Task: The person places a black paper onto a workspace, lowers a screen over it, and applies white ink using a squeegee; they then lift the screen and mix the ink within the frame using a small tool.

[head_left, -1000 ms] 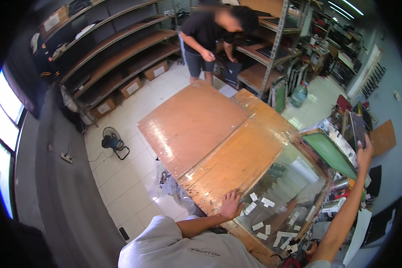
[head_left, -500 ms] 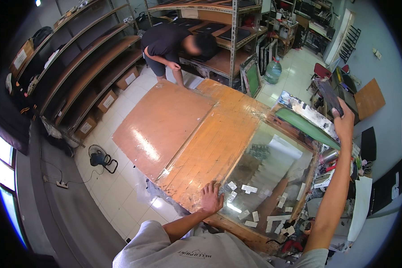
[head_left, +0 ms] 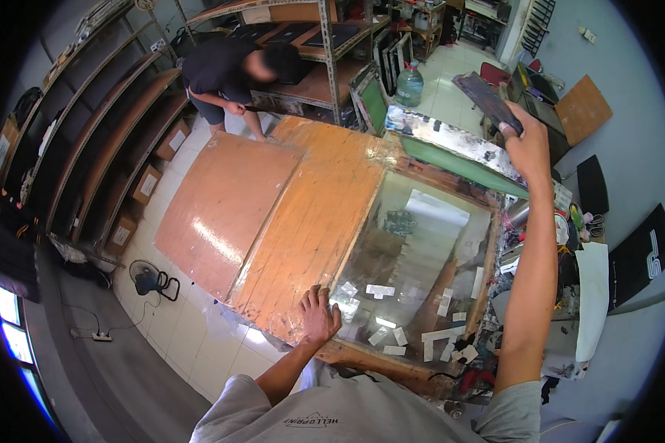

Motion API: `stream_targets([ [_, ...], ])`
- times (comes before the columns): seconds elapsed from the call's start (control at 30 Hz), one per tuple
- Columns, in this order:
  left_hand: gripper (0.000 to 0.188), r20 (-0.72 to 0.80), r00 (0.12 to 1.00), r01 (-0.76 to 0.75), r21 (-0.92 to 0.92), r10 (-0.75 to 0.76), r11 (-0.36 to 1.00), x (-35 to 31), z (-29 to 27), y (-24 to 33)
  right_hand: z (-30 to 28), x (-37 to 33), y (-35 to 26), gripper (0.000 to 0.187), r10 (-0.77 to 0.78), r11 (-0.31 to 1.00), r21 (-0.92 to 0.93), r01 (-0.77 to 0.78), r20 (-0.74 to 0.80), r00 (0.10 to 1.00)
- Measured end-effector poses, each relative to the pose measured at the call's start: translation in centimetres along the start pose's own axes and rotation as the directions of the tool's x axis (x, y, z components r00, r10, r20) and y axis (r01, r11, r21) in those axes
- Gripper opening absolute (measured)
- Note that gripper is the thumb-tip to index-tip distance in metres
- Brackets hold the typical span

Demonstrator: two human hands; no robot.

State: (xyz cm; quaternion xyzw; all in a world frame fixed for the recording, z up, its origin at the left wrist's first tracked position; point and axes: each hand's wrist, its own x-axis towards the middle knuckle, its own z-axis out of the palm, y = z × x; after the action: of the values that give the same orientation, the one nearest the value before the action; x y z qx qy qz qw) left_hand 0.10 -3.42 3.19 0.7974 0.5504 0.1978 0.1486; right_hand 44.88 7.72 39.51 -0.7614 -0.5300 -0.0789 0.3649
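Note:
My right hand (head_left: 529,144) is raised at the right, closed around one end of a dark, flat squeegee (head_left: 488,98). The squeegee is held in the air above a tilted printing screen with a stained pale frame (head_left: 445,137) and green mesh (head_left: 458,164). My left hand (head_left: 320,319) lies with fingers spread on the near edge of the worn wooden tabletop (head_left: 303,229), beside a glass panel (head_left: 369,255). Several pale tape pieces (head_left: 380,291) are stuck about the near part of the glass. A smooth reddish-brown board (head_left: 222,188) covers the table's far left.
A person in dark clothes (head_left: 218,74) bends beside the metal shelving (head_left: 329,66) beyond the table. Empty racks (head_left: 118,133) line the left wall, with a fan (head_left: 146,277) on the floor. A large water bottle (head_left: 409,85) stands far right; cluttered tools (head_left: 510,244) border the glass.
My view has turned, so the room has shifted left in it. My right hand has swung the squeegee leftward and toward level. My left hand still rests on the table edge.

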Motion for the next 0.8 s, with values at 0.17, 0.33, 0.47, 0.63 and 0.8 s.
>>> stream_targets([
  [0.17,0.058,-0.010,1.000,-0.016,0.023,0.016,1.000,0.2,-0.3,0.4,-0.2,-0.2,-0.3,0.045,0.003,1.000,0.008,-0.003,0.008,1.000],
  [0.33,0.056,-0.019,1.000,-0.022,0.051,0.023,0.998,0.1,-0.5,0.4,-0.1,-0.3,0.0,0.044,-0.047,0.999,0.014,0.046,0.005,0.999],
  [0.47,0.055,0.032,0.999,0.013,0.010,-0.013,1.000,0.1,-0.3,0.2,-0.2,-0.3,0.1,0.044,-0.070,0.997,0.022,0.070,0.007,0.998],
  [0.63,0.055,0.008,1.000,0.027,-0.019,-0.027,0.999,0.0,-0.8,1.0,-0.2,-0.2,0.5,0.045,-0.095,0.995,0.017,0.095,-0.004,0.995],
  [0.8,0.055,-0.013,1.000,0.012,-0.029,-0.012,0.999,-0.1,-0.7,0.7,0.0,-0.2,0.4,0.045,-0.098,0.995,0.026,0.098,0.004,0.995],
])
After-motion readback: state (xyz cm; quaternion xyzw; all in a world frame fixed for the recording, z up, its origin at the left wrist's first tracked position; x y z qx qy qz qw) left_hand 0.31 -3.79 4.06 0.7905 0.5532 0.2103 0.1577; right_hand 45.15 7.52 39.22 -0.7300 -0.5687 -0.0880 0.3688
